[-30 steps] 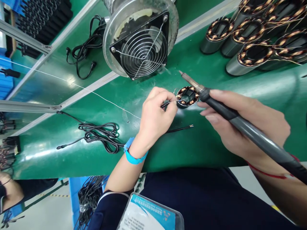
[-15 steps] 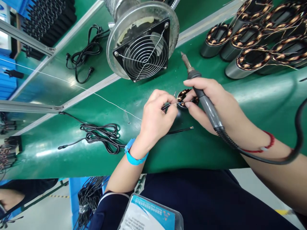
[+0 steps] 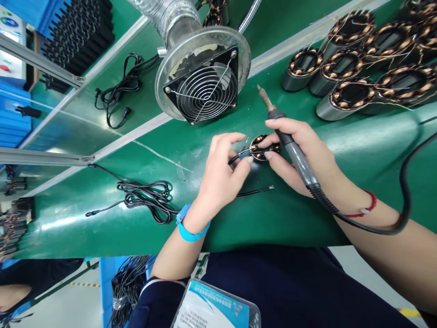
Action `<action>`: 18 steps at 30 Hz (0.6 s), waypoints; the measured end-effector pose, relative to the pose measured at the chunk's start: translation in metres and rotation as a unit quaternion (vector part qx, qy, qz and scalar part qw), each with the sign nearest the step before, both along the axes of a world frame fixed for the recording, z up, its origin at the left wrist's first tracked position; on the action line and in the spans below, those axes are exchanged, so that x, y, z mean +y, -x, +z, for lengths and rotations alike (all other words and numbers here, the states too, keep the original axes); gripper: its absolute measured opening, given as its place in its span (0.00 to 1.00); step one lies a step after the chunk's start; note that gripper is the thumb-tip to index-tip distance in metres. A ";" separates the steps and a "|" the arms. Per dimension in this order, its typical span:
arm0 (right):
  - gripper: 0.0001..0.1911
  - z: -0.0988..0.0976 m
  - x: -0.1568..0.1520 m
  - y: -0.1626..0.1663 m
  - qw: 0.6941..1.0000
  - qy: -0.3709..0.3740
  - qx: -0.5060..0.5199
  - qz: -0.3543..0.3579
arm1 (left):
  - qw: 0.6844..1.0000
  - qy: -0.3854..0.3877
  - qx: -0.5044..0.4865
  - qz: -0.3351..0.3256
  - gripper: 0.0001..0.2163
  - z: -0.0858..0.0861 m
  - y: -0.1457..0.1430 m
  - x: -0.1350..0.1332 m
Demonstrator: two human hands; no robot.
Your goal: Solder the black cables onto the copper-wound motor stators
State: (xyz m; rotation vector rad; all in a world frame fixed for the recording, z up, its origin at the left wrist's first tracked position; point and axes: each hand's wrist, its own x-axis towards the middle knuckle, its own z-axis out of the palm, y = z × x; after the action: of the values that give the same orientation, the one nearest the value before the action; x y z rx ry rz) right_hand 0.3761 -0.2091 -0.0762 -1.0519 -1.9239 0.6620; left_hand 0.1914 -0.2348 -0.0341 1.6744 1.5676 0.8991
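A small motor stator point(image 3: 261, 148) with copper windings stands on the green belt point(image 3: 239, 214). My left hand point(image 3: 221, 171) pinches a thin black lead wire point(image 3: 239, 156) that runs to the stator's left side. My right hand point(image 3: 300, 152) grips a soldering iron point(image 3: 290, 143); its tip points up and away from the stator, and its black cord loops off to the right. The thumb and forefinger of the same hand touch the stator's right rim.
A round fume-extraction fan point(image 3: 205, 75) on a flexible duct stands just behind the stator. Several larger wound stators point(image 3: 344, 95) lie at the back right. Coiled black cables point(image 3: 146, 198) lie left of my hands, another cable bundle point(image 3: 118, 93) behind the rail.
My right hand turned the soldering iron so its tip swung up and back from the stator, then its fingers closed in on the stator rim. My left hand stayed on the wire.
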 end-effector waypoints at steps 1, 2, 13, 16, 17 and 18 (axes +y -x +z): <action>0.28 -0.001 0.000 0.000 1.000 0.000 0.005 -0.001 | 0.998 0.059 -0.034 0.010 0.12 0.001 0.004 0.001; 0.29 -0.001 0.001 0.001 1.000 0.001 0.012 -0.001 | 0.989 0.126 -0.070 0.013 0.08 0.003 0.009 0.003; 0.23 -0.001 0.003 0.010 1.000 0.007 0.014 0.026 | 0.893 0.357 -0.266 0.060 0.06 0.006 0.016 0.025; 0.21 0.001 -0.003 0.010 0.999 0.022 0.021 0.036 | 0.893 0.359 -0.270 0.046 0.05 0.006 0.019 0.024; 0.21 0.002 -0.004 0.009 0.999 0.029 0.022 0.039 | 0.895 0.354 -0.268 0.046 0.05 0.005 0.020 0.023; 0.21 0.003 -0.005 0.009 0.998 0.037 0.023 0.042 | 0.897 0.349 -0.265 0.049 0.04 0.005 0.020 0.023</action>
State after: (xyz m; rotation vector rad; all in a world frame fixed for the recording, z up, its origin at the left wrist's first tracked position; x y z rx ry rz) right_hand 0.3669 -0.2144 -0.0734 -0.9960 -1.9251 0.8028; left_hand 0.1715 -0.2122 -0.0293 0.7647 1.3586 0.6453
